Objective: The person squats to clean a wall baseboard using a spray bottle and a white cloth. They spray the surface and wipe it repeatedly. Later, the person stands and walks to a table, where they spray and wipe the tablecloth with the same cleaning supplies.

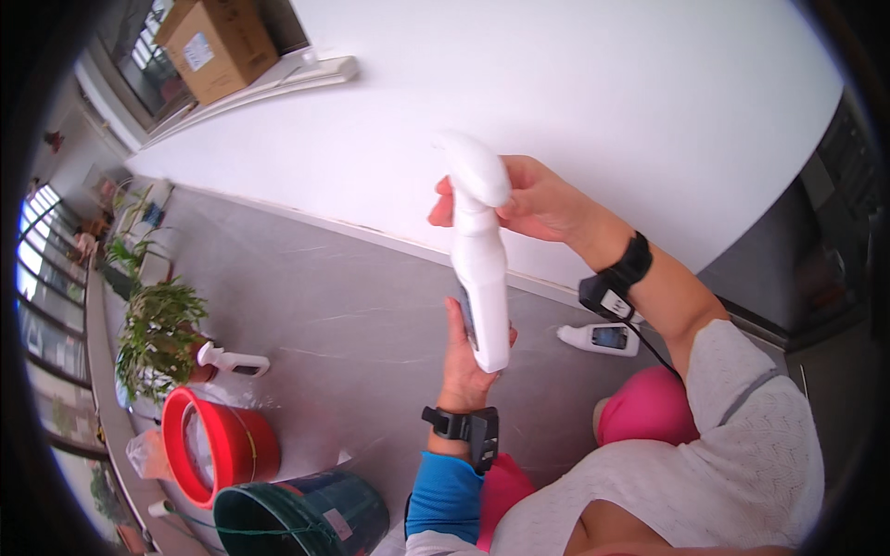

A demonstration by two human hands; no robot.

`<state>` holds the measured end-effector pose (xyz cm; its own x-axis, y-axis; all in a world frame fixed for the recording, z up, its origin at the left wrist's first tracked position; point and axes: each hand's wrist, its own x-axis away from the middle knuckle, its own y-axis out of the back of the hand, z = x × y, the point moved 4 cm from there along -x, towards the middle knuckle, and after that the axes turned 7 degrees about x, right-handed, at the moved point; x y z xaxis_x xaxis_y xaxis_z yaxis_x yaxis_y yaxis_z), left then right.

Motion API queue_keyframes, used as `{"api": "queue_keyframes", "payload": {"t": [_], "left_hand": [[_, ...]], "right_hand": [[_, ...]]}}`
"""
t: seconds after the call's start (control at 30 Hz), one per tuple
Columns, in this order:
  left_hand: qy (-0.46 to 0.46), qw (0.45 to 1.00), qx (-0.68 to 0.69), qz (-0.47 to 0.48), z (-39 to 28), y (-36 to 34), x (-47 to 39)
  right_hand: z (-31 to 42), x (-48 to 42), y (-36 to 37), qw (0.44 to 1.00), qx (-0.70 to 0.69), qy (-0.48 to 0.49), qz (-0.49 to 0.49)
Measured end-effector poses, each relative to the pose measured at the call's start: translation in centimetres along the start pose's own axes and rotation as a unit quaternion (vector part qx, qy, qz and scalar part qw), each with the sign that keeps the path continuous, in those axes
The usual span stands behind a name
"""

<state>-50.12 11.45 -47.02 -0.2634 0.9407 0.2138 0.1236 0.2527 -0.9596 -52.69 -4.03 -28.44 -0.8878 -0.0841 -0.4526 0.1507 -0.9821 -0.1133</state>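
A white plastic spray bottle (487, 278) is held up in front of me, its body pointing down and its rounded trigger-sprayer head (478, 170) on top. My left hand (464, 379) grips the lower body from beneath, the thumb lying along a dark label. Around the head and neck are the fingers of my right hand (539, 201), partly hidden behind the sprayer. On the grey floor near my knee lies a second white bottle (615, 339) with a dark label and a narrow neck. No liquid can be seen inside the held bottle.
Another white spray bottle (236, 363) is by the potted plants (156, 326). A red bucket (261, 441) and a dark green bucket (354, 504) stand at lower left. A white wall (591, 76) rises ahead; a cardboard box (236, 52) sits on a ledge.
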Motion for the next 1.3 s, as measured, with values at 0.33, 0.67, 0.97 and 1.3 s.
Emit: {"api": "queue_keyframes", "payload": {"t": [0.33,0.67,0.97,1.3], "left_hand": [[-0.226,0.959,-0.136,-0.106,-1.5,-1.0,0.1],[-0.552,0.745,-0.326,-0.184,-3.2,-1.7,2.0],[-0.253,0.951,-0.148,-0.099,-1.2,0.3,-1.0],[-0.521,0.764,-0.331,-0.187,-2.2,0.3,1.1]], "right_hand": [[-1.6,0.2,0.7,0.987,0.040,-0.043,-0.148],[-2.2,0.4,1.3,0.965,-0.023,-0.038,-0.257],[-2.2,0.3,1.0,0.971,0.052,0.003,-0.235],[-4.5,0.9,0.2,0.879,-0.007,-0.060,-0.473]]}}
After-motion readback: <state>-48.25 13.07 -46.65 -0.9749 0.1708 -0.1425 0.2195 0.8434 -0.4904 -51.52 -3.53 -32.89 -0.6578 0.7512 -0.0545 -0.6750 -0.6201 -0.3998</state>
